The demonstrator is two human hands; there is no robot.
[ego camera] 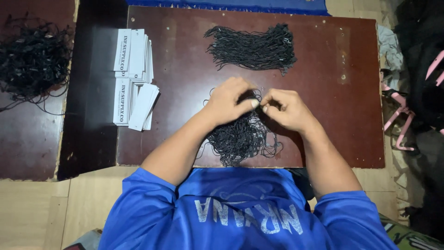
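Pinching tangled black strings [240,136], left hand [229,99], right hand [286,109]

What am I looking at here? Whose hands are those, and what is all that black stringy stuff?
The camera sits on a person's head and looks down, so you see their own arms and blue shirt from above. Their left hand and right hand meet over a tangled pile of black strings and pinch some strands between the fingertips. All this lies on a dark brown board. Further up the board lies a neater bundle of the same strings. To the left are stacks of white paper tags. Far left, on another board, sits a bigger heap of black strings.
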